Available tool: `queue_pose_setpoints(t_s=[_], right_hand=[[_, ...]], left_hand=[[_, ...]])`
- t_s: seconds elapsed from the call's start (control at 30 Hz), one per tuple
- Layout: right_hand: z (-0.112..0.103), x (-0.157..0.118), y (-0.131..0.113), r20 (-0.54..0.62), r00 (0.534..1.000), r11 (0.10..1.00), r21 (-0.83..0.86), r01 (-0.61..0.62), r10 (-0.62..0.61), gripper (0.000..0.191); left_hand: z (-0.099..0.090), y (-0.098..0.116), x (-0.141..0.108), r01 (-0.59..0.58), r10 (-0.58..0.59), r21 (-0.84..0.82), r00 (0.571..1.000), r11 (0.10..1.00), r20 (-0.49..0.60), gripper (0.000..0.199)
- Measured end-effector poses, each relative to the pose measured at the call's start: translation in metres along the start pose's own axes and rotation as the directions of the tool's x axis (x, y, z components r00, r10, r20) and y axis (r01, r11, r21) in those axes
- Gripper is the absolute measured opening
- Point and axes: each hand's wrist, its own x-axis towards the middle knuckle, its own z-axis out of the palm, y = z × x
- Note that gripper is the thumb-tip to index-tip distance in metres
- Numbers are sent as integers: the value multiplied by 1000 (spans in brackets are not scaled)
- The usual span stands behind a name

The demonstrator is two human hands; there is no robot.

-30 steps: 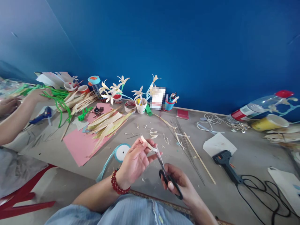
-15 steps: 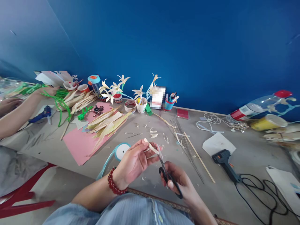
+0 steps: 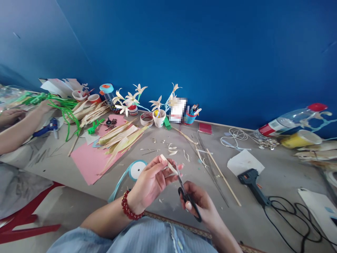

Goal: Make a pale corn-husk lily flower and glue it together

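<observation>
Between thumb and fingers, my left hand [image 3: 154, 177] pinches a narrow cream strip of corn husk [image 3: 168, 164]. My right hand [image 3: 198, 200] grips black-handled scissors [image 3: 186, 196], fingers in the loops. The blades point up and away from me and meet the lower end of the strip, near my left fingertips. Whether they are cutting into it I cannot tell. Small curled husk scraps [image 3: 172, 150] lie on the table beyond my hands. A roll of light blue ribbon [image 3: 137, 170] lies beside my left wrist.
Corn husks [image 3: 123, 137] lie on pink paper [image 3: 86, 163] at left. Husk flowers [image 3: 131, 99] stand at the back. Thin wires [image 3: 210, 168] and a wooden stick [image 3: 225, 179] lie right of centre, near a corded glue gun [image 3: 252, 184]. Another person's arm [image 3: 26, 128] reaches in from the left.
The scissor blades have closed somewhat at the husk strip, which now looks straighter. At left, the other person's hand has moved slightly among the green stems.
</observation>
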Motion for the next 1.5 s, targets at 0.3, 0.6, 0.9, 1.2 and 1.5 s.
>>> queue_pose_setpoints(t_s=[0.3,0.6,0.9,1.2,1.5], right_hand=[[2,0,-3,22,1000,1000,29,-7,7,63],[4,0,-1,9,999,996,87,-32,31,62],[3,-1,-1,8,1000,995,101,-27,27,64],[0,-2,-5,76,997,992,125,-18,9,64],[-4,-4,-9,71,997,999,28,-21,19,65]], left_hand=[[4,-5,-2,-68,67,-17,997,998,-27,10],[3,-7,-1,-96,96,1,995,995,-39,11],[3,-8,-2,-121,121,27,993,992,1,8],[-1,-4,-1,-37,36,18,999,999,39,13],[-3,-1,0,-4,4,4,999,1000,43,13]])
